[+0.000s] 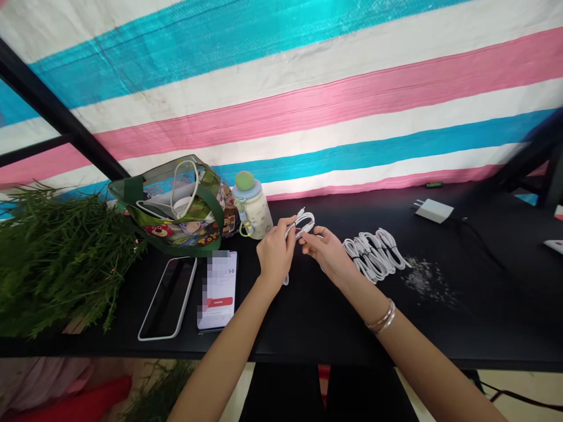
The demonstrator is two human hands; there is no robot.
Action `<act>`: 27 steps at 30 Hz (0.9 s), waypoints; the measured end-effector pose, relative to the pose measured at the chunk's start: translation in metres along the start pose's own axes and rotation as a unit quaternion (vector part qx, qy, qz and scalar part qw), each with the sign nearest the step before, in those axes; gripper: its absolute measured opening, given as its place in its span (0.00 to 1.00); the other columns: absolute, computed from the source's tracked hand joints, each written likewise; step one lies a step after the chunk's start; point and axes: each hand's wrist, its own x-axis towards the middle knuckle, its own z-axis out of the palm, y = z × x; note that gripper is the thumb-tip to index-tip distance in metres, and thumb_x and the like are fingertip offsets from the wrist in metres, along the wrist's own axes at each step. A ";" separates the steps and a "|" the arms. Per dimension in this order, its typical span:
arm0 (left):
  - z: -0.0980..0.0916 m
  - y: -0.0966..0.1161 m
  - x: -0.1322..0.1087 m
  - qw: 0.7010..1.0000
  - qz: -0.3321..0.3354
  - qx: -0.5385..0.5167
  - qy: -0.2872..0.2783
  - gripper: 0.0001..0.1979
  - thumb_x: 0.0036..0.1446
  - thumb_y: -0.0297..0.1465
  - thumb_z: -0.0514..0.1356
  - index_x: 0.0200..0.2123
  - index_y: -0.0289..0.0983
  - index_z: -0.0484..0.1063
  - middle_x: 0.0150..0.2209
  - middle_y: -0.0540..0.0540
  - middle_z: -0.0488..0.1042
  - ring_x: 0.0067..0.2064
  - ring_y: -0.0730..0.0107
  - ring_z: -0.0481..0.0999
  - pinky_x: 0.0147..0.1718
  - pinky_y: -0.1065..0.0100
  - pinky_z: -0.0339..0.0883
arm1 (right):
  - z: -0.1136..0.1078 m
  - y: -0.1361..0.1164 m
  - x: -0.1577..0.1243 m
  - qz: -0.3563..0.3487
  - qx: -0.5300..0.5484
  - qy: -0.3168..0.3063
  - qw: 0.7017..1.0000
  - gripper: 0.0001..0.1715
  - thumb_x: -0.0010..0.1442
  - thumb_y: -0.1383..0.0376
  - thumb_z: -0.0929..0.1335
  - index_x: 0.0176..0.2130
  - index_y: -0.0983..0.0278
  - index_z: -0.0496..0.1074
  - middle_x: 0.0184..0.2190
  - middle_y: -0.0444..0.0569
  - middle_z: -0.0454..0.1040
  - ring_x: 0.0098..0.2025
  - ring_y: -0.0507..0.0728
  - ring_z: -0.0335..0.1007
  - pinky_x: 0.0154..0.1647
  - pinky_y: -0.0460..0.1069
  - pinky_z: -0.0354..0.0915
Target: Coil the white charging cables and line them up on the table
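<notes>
A looped white cable (307,221) is held between my two hands above the black table (303,328). My left hand (277,246) has its fingers closed round the left side of the loops, and a short cable end sticks up above them. My right hand (328,252) pinches the lower right part of the same cable. Part of the cable hangs below my left hand. Just right of my right hand lie several coiled white cables (373,255), side by side, with dark ties round them.
A green patterned bag (189,225), a cream bottle (255,214), a dark-screened phone (169,299) and a lit phone (217,293) stand or lie left. Green foliage (57,264) fills the far left. A white charger (434,210) and small scraps (428,281) are at right.
</notes>
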 end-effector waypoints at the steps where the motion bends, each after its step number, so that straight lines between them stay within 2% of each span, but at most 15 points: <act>1: -0.001 0.001 0.001 1.000 -0.015 -0.015 -0.006 0.12 0.62 0.28 0.52 0.47 0.41 0.70 0.37 0.49 0.80 0.39 0.67 0.78 0.32 0.72 0.63 | 0.001 0.001 0.000 -0.016 -0.007 0.002 1.000 0.33 0.28 0.58 0.78 0.27 0.59 0.56 0.17 0.37 0.74 0.18 0.48 0.66 0.25 0.46 0.65; 5: -0.003 0.002 0.004 0.996 -0.065 -0.060 -0.019 0.12 0.61 0.27 0.52 0.45 0.40 0.70 0.37 0.49 0.80 0.39 0.64 0.78 0.32 0.71 0.63 | 0.001 0.006 0.001 -0.112 -0.083 -0.025 0.990 0.27 0.34 0.58 0.76 0.26 0.59 0.56 0.20 0.38 0.74 0.23 0.50 0.70 0.29 0.47 0.67; 8: -0.004 0.000 0.005 0.994 -0.074 -0.079 -0.021 0.11 0.61 0.27 0.52 0.45 0.40 0.69 0.37 0.48 0.80 0.39 0.63 0.78 0.33 0.69 0.64 | -0.001 0.009 0.000 -0.215 -0.183 -0.048 0.958 0.16 0.44 0.60 0.71 0.28 0.59 0.60 0.22 0.40 0.73 0.27 0.52 0.71 0.29 0.48 0.67; 10: -0.004 -0.001 0.006 0.993 -0.071 -0.094 -0.027 0.11 0.60 0.26 0.52 0.44 0.40 0.69 0.37 0.48 0.79 0.39 0.63 0.78 0.34 0.69 0.64 | -0.003 0.008 -0.001 -0.291 -0.264 -0.053 0.918 0.09 0.49 0.63 0.68 0.30 0.59 0.62 0.24 0.42 0.73 0.27 0.53 0.72 0.30 0.48 0.67; 12: -0.003 -0.002 0.006 0.991 -0.057 -0.115 -0.031 0.11 0.60 0.25 0.51 0.44 0.40 0.69 0.38 0.49 0.79 0.39 0.64 0.78 0.35 0.69 0.65 | -0.004 0.008 -0.002 -0.362 -0.341 -0.057 0.866 0.04 0.53 0.67 0.65 0.31 0.59 0.63 0.26 0.44 0.73 0.26 0.53 0.72 0.30 0.48 0.67; 16: -0.001 -0.003 0.006 0.990 -0.036 -0.131 -0.034 0.11 0.61 0.24 0.51 0.44 0.40 0.69 0.38 0.49 0.79 0.40 0.66 0.78 0.36 0.69 0.66 | -0.008 0.005 -0.002 -0.478 -0.475 -0.053 0.737 0.07 0.57 0.72 0.61 0.31 0.60 0.64 0.26 0.45 0.74 0.25 0.53 0.70 0.28 0.48 0.65; 19: -0.002 -0.003 0.007 0.992 -0.041 -0.115 -0.039 0.11 0.61 0.25 0.51 0.44 0.41 0.69 0.38 0.49 0.79 0.40 0.65 0.78 0.36 0.69 0.66 | -0.011 0.003 0.000 -0.531 -0.542 -0.043 0.650 0.09 0.60 0.72 0.61 0.31 0.61 0.66 0.24 0.45 0.73 0.25 0.54 0.69 0.27 0.48 0.63; 22: -0.003 -0.004 0.008 0.993 -0.036 -0.105 -0.050 0.12 0.61 0.25 0.51 0.44 0.41 0.69 0.38 0.50 0.79 0.38 0.66 0.78 0.35 0.69 0.65 | -0.013 -0.001 0.001 -0.559 -0.565 -0.051 0.605 0.10 0.62 0.71 0.61 0.32 0.62 0.67 0.24 0.46 0.73 0.27 0.54 0.69 0.26 0.47 0.62; 27: -0.002 -0.007 0.007 0.992 0.016 -0.090 -0.088 0.14 0.60 0.24 0.50 0.46 0.41 0.68 0.40 0.49 0.79 0.40 0.65 0.78 0.36 0.68 0.66 | -0.015 -0.006 0.002 -0.591 -0.566 -0.052 0.573 0.09 0.64 0.69 0.62 0.32 0.61 0.68 0.24 0.46 0.73 0.28 0.54 0.66 0.28 0.48 0.60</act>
